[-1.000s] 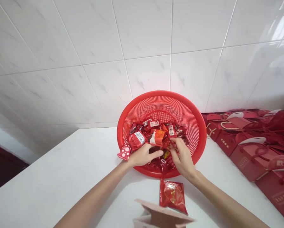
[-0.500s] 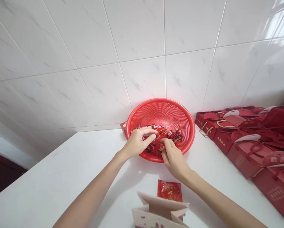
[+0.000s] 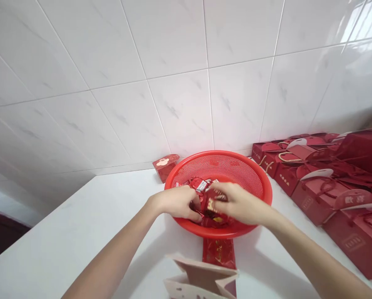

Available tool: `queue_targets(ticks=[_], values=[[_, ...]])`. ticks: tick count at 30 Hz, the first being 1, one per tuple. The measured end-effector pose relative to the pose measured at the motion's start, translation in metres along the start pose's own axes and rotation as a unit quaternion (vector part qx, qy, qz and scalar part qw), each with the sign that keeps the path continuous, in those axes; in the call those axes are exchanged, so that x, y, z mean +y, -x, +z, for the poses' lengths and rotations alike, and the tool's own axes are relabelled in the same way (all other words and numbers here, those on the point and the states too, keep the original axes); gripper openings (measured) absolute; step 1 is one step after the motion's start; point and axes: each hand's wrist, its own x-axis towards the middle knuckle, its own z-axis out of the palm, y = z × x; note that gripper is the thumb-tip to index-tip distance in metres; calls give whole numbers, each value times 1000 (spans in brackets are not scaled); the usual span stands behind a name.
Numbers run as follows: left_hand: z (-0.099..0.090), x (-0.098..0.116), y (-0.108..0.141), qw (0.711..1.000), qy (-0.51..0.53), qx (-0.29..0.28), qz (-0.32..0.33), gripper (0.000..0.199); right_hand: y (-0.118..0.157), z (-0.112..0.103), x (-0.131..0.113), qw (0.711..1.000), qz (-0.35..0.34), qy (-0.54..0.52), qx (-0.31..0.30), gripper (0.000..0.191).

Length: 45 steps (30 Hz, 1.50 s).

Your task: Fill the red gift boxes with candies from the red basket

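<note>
white tiled wall behind a white table. red basket stands near the wall, mouth up; rim round, so no long axis to note. left hand curls among its wrapped packets, whether gripping i cannot tell; right hand, grip closed on a red-and-gold packet, axis blurred. pale carton nearer the person, mouth up, long side left-right, probably set close for easy reach.
</note>
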Motion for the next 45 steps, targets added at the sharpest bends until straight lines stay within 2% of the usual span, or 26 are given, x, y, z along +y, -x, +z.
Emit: queue_targets(ticks=[3, 5, 7, 9, 11, 12, 14, 16, 17, 19, 22, 25, 29, 31, 33, 36, 37, 39, 40, 42, 45], values=[[-6, 6, -21, 998, -56, -16, 29, 28, -8, -20, 21, 982, 12, -100, 162, 8], [-10, -1, -44, 996, -68, 13, 57, 51, -14, -26, 37, 950, 51, -165, 258, 13], [-17, -11, -67, 995, -71, 56, 44, 67, -18, -29, 51, 910, 97, -238, 325, 11], [-27, -20, -87, 991, -55, 122, 11, 61, -20, -30, 59, 872, 115, -301, 368, 9], [-34, -21, -101, 988, 11, 145, 50, 47, -21, -31, 60, 849, 117, -336, 391, 9], [-36, -18, -105, 986, 56, 128, 89, 39, -20, -31, 59, 844, 118, -342, 396, 9], [-35, -9, -110, 976, 126, 41, 171, 28, -20, -31, 55, 842, 123, -343, 397, 10], [-28, 0, -114, 969, 114, -41, 215, 23, -20, -30, 52, 842, 126, -344, 395, 11], [-25, 1, -117, 971, 77, -56, 218, 24, -20, -30, 51, 841, 130, -348, 393, 11], [-20, -3, -122, 984, -35, -27, 174, 29, -19, -29, 51, 840, 138, -355, 386, 11], [-21, -23, -129, 979, -183, 83, 42, 42, -18, -26, 53, 847, 136, -360, 367, 10], [-26, -46, -131, 971, -203, 129, -4, 48, -18, -25, 53, 853, 140, -359, 351, 13], [-29, -61, -131, 975, -166, 149, 11, 53, -19, -24, 48, 845, 152, -358, 368, 12], [-28, -61, -131, 973, -159, 169, 20, 53, -19, -25, 46, 834, 154, -366, 382, 12], [-26, -56, -131, 965, -152, 210, 44, 45, -19, -25, 44, 833, 148, -370, 383, 13], [-19, -39, -133, 942, -125, 273, 150, 30, -19, -25, 45, 841, 142, -363, 375, 15], [-15, -32, -135, 935, -126, 265, 200, 28, -19, -25, 46, 842, 142, -358, 378, 15], [-8, -21, -138, 927, -164, 202, 271, 29, -19, -24, 47, 841, 146, -352, 384, 16], [-5, -18, -140, 927, -196, 172, 268, 29, -18, -24, 47, 841, 148, -351, 385, 17], [-1, -18, -143, 934, -264, 149, 187, 30, -18, -24, 47, 839, 151, -355, 383, 15], [-1, -27, -144, 932, -313, 182, 29, 29, -17, -23, 43, 839, 153, -357, 382, 12]])
